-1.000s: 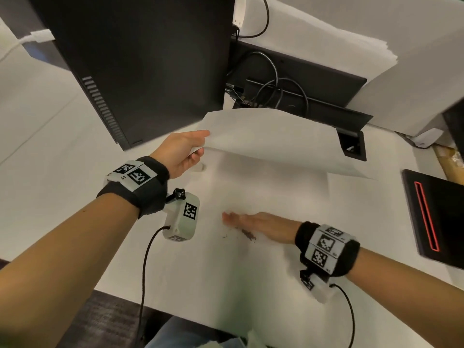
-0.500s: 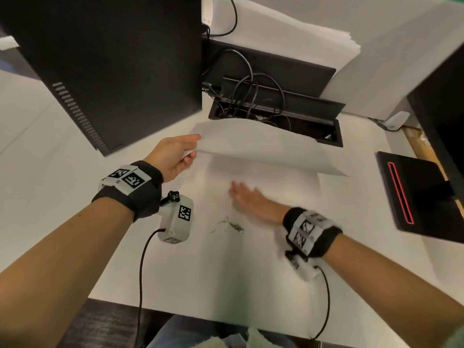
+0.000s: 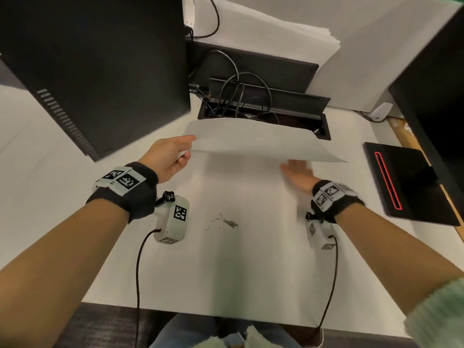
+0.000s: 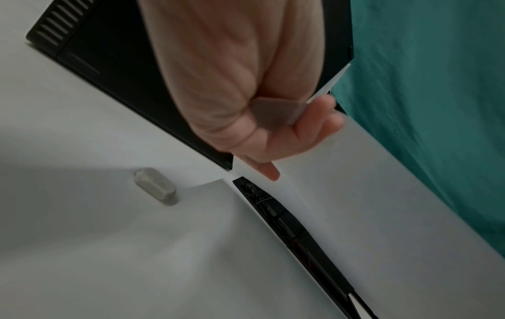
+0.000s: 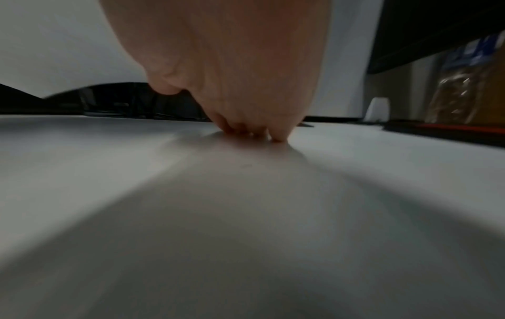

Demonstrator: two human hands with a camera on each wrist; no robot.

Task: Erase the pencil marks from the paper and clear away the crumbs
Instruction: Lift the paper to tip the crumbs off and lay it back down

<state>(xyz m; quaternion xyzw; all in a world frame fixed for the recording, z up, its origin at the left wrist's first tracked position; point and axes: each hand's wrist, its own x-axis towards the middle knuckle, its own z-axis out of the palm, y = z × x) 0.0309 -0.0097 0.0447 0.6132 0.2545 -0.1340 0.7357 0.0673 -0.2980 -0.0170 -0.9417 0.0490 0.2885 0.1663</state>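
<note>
My left hand [image 3: 184, 150] pinches the near left corner of a white paper sheet [image 3: 251, 141] between thumb and fingers and holds it lifted off the desk; the left wrist view shows the same left hand [image 4: 284, 120] and sheet [image 4: 382, 194]. My right hand [image 3: 297, 172] lies flat under the sheet's right edge. In the right wrist view the right hand's [image 5: 254, 129] straight fingers touch the white surface. A small pile of dark eraser crumbs [image 3: 227, 222] lies on the desk between my wrists. A grey-white eraser [image 4: 155, 186] lies beside a flat sheet's corner, hidden in the head view.
A black monitor back [image 3: 100, 59] stands at the left. Behind the sheet is an open cable well [image 3: 263, 114] with black cords. A black base with a red line [image 3: 401, 182] sits at the right, a paper stack [image 3: 263, 28] behind. The desk's front edge [image 3: 226, 312] is near me.
My right hand has moved from the crumbs away to the right and farther back, under the lifted sheet's edge. The left hand keeps the sheet raised. The crumbs stay in place.
</note>
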